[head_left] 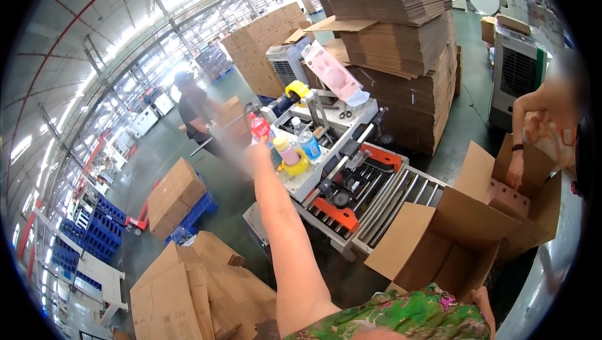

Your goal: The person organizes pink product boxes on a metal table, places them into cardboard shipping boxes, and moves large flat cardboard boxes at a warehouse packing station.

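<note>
My left arm reaches up and forward, and my left hand [256, 153] is at a drink bottle with a red label [261, 129] on the machine's top. Its fingers are smeared, as is a pale, see-through streak [229, 147] beside it that I cannot identify. Close by stand a clear bottle with a blue label [306, 138] and a pink bottle with a yellow cap [286, 151], beside a yellow tape roll [298, 167]. Low at my right side, my right hand [481, 299] is curled by the rim of an open cardboard box [407, 239]; what it grips is hidden.
Rollers [401, 192] run from the carton-sealing machine [338, 214] to the box. At right, a co-worker's hand [515, 170] reaches into another box [540, 224] with pink packages. Flattened cartons [182, 296] lie at lower left; tall cardboard stacks [401, 51] stand behind. Another person [191, 108] stands beyond.
</note>
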Motion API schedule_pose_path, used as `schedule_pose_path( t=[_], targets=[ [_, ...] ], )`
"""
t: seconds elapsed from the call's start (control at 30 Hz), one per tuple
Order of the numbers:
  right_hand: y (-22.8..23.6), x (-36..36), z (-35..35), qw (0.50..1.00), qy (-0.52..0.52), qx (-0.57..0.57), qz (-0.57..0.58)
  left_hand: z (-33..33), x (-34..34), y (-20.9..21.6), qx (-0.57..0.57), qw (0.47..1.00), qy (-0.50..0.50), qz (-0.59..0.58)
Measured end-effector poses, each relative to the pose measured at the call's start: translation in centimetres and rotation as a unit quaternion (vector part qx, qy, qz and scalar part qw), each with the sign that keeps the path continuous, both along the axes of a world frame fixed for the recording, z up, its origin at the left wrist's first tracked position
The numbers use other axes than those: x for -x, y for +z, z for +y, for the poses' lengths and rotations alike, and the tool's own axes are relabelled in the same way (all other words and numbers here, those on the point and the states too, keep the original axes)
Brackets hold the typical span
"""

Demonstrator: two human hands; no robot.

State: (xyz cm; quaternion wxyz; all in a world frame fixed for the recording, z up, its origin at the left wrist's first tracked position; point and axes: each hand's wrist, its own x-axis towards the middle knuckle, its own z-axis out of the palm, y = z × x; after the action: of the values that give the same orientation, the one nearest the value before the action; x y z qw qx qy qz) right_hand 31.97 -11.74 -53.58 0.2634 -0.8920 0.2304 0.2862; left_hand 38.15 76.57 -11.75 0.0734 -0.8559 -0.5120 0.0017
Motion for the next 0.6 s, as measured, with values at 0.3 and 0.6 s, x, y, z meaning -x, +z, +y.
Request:
schedule_pose_path(
  t=[0.3, 0.6],
  targets=[
    [0.7, -0.2, -0.7, 0.998, 0.034, 0.054, -0.007, -18.5, -2.2, -0.3, -0.123, 0.821, -0.347, -0.437],
    [5.6, -1.7, 4.1, 0.999, -0.012, 0.006, -0.029, -39.8, 0.4, -26.8, 0.249, 0.806, -0.503, -0.186]
  ],
)
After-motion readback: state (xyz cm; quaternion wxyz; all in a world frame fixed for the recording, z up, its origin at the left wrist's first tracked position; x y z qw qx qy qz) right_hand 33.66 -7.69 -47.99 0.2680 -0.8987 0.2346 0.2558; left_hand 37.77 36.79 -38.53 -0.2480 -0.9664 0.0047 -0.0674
